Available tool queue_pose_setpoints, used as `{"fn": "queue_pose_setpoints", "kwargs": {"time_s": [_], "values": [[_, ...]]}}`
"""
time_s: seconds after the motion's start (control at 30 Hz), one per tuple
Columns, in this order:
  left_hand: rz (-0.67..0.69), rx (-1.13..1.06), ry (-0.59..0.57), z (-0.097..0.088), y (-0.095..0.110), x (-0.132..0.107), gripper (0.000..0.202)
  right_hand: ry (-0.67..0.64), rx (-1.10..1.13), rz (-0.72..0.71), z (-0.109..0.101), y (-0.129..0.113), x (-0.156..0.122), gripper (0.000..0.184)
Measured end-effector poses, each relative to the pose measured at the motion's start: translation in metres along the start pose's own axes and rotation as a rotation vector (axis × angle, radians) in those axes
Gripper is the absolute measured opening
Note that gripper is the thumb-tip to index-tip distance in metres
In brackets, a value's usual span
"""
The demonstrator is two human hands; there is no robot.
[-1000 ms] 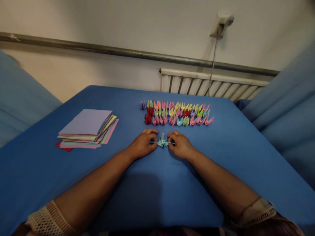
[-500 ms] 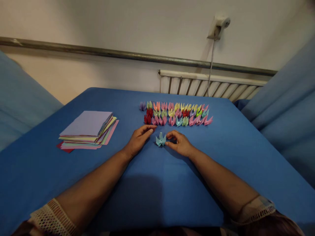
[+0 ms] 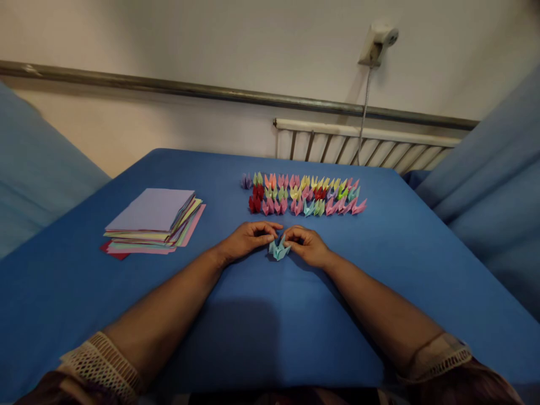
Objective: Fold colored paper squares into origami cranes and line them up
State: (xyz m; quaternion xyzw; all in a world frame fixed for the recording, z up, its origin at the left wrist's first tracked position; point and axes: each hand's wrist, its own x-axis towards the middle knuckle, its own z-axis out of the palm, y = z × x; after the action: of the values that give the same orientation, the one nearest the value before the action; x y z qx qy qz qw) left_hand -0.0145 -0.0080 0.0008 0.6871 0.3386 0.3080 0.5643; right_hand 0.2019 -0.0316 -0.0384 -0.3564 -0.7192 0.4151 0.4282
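Note:
A light-blue origami crane [image 3: 278,251] sits on the blue cloth in front of me, between my two hands. My left hand [image 3: 252,241] is at its left, with the thumb and fingers curled in at the upper left point of the crane. From the other side, my right hand [image 3: 309,246] pinches the crane's upper right point between thumb and fingers. Beyond my hands stand rows of folded paper cranes [image 3: 295,207] in pink, red, yellow, green, blue and purple.
At the left lies a stack of coloured paper squares [image 3: 152,209], lilac on top, with a red sheet [image 3: 113,251] poking out underneath. A blue cloth [image 3: 236,349] covers the table. Behind it are a wall pipe [image 3: 211,93], a radiator [image 3: 337,130] and a socket with a cord [image 3: 375,46].
My left hand has moved right, from beside the rows to the light-blue crane. The crane has turned and shifted slightly toward me. My right hand has closed in on its point.

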Motion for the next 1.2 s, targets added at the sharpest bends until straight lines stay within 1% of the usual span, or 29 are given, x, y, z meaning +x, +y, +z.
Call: {"fn": "queue_pose_setpoints", "kwargs": {"time_s": [0.1,0.17,0.33,0.53,0.77,0.9,1.07,1.2], "values": [[0.031,0.031,0.053,0.004,0.000,0.000,0.022,0.005,-0.003,0.010,0.002,-0.002,-0.001,0.010],[0.065,0.065,0.063,0.008,0.001,0.000,0.022,0.009,-0.001,0.009,0.003,-0.003,-0.001,0.010],[0.114,0.125,0.025,0.011,0.004,0.000,0.021,0.003,-0.078,-0.033,0.003,-0.007,-0.002,0.004],[0.105,0.125,-0.001,0.008,0.000,0.001,0.021,-0.057,-0.105,-0.040,0.003,-0.004,-0.003,0.001],[0.081,0.232,-0.030,0.009,0.000,-0.001,0.023,-0.030,-0.086,-0.069,0.004,-0.007,-0.003,0.003],[0.074,0.243,-0.050,0.008,-0.002,-0.001,0.025,-0.037,-0.100,-0.085,0.004,-0.012,-0.004,0.004],[0.109,0.222,-0.068,0.005,-0.004,0.000,0.024,-0.007,-0.112,-0.119,0.004,-0.013,-0.004,0.006],[0.143,0.263,-0.073,0.004,-0.005,0.001,0.024,-0.019,-0.144,-0.129,0.003,-0.013,-0.005,0.008]]}}
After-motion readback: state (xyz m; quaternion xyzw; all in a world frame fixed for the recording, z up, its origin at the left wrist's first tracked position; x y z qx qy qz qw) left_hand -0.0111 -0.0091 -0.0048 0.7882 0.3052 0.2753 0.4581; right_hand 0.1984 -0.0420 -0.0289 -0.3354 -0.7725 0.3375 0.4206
